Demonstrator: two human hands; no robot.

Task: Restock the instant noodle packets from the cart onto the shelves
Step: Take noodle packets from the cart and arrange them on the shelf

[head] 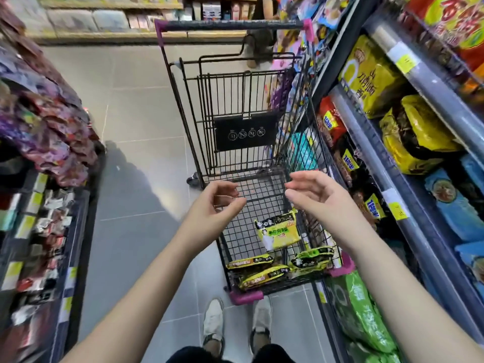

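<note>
Both hands, left (pixel 218 203) and right (pixel 315 196), are being held over the cart (pixel 235 142), fingers loosely curled, nothing gripped; noodle packets (pixel 279 233) are lying inside.

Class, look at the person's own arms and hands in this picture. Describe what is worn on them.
The left hand and right hand wear no gloves; no watch, bracelet or ring is visible. The left forearm and right forearm are bare to the picture's edge, with no sleeves in view.
</note>
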